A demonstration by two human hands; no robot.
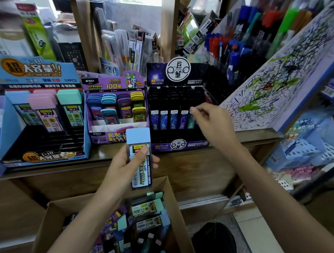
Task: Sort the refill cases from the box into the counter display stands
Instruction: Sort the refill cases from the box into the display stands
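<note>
My left hand grips a large refill case with a light blue cap, held upright above the cardboard box. The box holds several mixed refill cases. On the counter stand a blue display stand with large pastel-capped cases, a purple display stand with small coloured cases, and a black display stand with slim dark cases. My right hand hovers at the black stand's front row, fingertips pinched by a teal slim case; whether it holds that case is unclear.
A scribbled test pad leans at the right of the black stand. Pens in a rack stand behind. The wooden counter edge runs below the stands. Blue baskets sit on a shelf at right. A dark object lies on the floor.
</note>
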